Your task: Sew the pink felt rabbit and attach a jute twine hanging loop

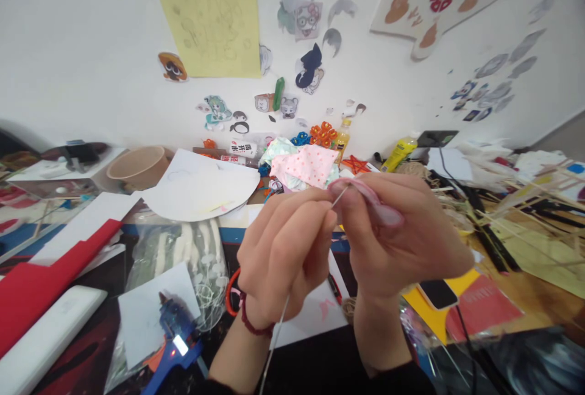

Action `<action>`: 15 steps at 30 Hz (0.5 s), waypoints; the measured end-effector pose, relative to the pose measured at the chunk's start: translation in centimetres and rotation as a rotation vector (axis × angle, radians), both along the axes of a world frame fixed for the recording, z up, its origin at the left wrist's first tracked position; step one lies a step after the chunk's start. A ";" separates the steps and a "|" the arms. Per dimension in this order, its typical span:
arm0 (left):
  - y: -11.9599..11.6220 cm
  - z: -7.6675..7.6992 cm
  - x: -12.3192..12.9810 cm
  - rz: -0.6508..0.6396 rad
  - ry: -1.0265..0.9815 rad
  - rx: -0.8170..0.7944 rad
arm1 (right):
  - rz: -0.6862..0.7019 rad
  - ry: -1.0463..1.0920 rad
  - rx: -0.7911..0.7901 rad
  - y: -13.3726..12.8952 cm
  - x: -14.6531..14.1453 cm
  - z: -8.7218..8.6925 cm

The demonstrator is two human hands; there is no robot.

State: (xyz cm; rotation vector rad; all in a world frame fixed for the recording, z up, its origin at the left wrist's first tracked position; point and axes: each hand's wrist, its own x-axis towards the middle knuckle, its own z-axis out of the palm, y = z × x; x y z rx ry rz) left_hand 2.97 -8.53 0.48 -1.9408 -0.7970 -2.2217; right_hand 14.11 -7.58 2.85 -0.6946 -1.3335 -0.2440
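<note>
Both my hands are raised close together over the middle of the desk. My left hand (287,255), with a dark red bracelet at its wrist, is closed around a thin white wire (276,340), which hangs below the hand and also sticks out above the fingertips. My right hand (393,236) pinches a small pink-edged pale piece (381,209) between thumb and fingers. The wire's upper end meets this piece at the right thumb tip. The exact point of contact is too small to make out.
A blue glue gun (176,328) with a lit light lies on white paper at the lower left. Behind my hands are pink dotted cloth (304,166) and a juice bottle (342,139). A phone (437,294) lies at the right; a brown bowl (137,168) stands back left.
</note>
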 end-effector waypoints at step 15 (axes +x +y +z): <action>0.7 2.2 0.5 0.231 0.145 0.323 | 0.036 0.006 0.073 0.5 0.3 -0.1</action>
